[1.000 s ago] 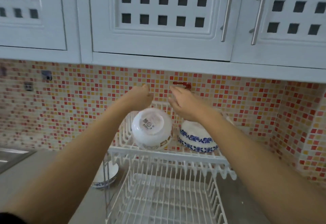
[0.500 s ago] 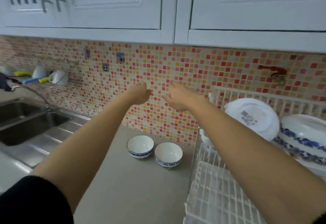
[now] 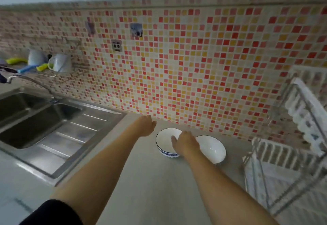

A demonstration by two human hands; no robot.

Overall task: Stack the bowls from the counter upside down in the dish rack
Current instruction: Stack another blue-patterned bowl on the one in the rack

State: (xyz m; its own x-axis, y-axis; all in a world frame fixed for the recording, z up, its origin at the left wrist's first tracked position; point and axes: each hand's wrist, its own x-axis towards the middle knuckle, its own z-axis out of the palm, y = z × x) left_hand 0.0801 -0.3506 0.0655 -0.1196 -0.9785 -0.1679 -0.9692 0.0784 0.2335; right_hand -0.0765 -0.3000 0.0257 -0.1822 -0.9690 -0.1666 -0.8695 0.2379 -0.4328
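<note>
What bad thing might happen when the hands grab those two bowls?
The two white bowls with blue rims, left one and right one, sit side by side, seemingly touching, so lifting one might knock the other. The right hand hovers over the left bowl with no grip yet; a careless grab may slip. The white wire dish rack stands close, so a carried bowl might bump it.

No writing, label, brand or number can be read anywhere here. The two white porcelain bowls with blue patterned rims (image 3: 167,141) carry only ornament, and the small grey wall fittings on the mosaic tiles (image 3: 116,45) are too blurred to show any marking.
</note>
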